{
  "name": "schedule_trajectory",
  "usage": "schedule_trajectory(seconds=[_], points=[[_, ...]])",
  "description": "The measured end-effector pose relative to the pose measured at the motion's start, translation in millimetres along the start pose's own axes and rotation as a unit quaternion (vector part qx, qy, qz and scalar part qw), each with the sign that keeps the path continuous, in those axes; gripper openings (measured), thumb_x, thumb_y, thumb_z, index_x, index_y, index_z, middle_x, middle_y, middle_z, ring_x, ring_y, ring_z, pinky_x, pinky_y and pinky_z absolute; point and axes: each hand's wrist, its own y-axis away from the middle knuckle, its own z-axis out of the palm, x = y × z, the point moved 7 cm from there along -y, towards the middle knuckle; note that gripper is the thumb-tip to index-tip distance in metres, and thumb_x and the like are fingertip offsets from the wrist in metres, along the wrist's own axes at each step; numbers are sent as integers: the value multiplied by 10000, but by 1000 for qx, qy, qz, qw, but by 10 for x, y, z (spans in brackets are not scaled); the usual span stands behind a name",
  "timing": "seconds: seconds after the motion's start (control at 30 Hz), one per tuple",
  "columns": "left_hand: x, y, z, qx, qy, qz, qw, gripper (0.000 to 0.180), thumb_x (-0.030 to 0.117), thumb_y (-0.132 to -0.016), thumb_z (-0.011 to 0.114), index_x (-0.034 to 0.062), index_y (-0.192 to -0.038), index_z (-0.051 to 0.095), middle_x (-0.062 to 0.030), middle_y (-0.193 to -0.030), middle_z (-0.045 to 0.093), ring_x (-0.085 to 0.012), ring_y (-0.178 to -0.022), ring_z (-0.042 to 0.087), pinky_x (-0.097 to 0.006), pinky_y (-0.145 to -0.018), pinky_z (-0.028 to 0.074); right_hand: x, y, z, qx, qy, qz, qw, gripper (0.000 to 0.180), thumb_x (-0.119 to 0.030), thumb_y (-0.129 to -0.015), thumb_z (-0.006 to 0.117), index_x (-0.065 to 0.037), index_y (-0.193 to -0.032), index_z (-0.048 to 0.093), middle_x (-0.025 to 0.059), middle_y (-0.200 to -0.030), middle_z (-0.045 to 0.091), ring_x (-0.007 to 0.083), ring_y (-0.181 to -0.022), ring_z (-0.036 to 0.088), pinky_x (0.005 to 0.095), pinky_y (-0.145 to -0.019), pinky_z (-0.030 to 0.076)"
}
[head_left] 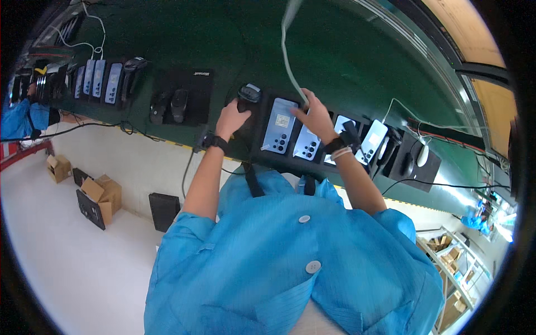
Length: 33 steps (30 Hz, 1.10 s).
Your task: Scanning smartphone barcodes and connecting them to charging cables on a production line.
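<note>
Closest in: the worker's blue smock (240, 251), up against the bench (223, 44). Just past its near edge sits a dark tray (287, 160) w/ phones in a row. The blue phone (280, 120) w/ a pale label lies at the tray's L end, camera side up, btw the two hands; a second phone (307, 144) is just beside it on the R.

R hand (316, 116) is at the blue phone's far R corner, thumb & fingers drawn in, holding the lower end of a white cable (286, 56). L hand (233, 119), partly curled, is right by a black scanner (249, 92); can't tell if it's gripping it.

Farther off, twd the bench's L end: black mat (198, 84) w/ a mouse (178, 105), then more phones (96, 81).
</note>
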Motion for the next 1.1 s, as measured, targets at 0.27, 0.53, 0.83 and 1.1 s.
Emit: schedule_trajectory(seconds=[0.27, 0.53, 0.83, 1.1], points=[[59, 626, 14, -119, 164, -20, 979, 402, 215, -834, 714, -39, -1110, 570, -35, -683, 585, -112, -534, 559, -282, -487, 456, 131, 62, 340, -15, 131, 40, 990, 905, -345, -712, 841, -117, -1453, 375, 194, -1225, 479, 376, -946, 650, 441, -765, 562], [89, 871, 481, -225, 223, -56, 947, 286, 191, -844, 711, 5, -1007, 569, -6, -664, 561, -94, -516, 525, -264, -482, 422, 82, 104, 326, 14, 154, 10, 988, 916, -368, -704, 845, -115, -1451, 380, 180, -1226, 482, 358, -910, 665, 435, -716, 569], [322, 932, 667, -235, 252, -56, 937, 192, 166, -859, 660, 10, -900, 556, -16, -641, 552, -116, -491, 520, -285, -467, 428, 58, 124, 300, 20, 143, 9, 989, 896, -346, -720, 836, -131, -1457, 372, 179, -1245, 477, 377, -909, 661, 452, -725, 566], [182, 586, 194, 36, 120, 32, 992, 401, 281, -831, 706, -46, -1033, 589, -109, -732, 668, -197, -624, 658, -340, -573, 512, 299, 319, 297, 111, 5, -18, 994, 583, -186, -802, 721, -43, -1291, 438, 221, -1191, 483, 450, -1024, 574, 504, -794, 528]])
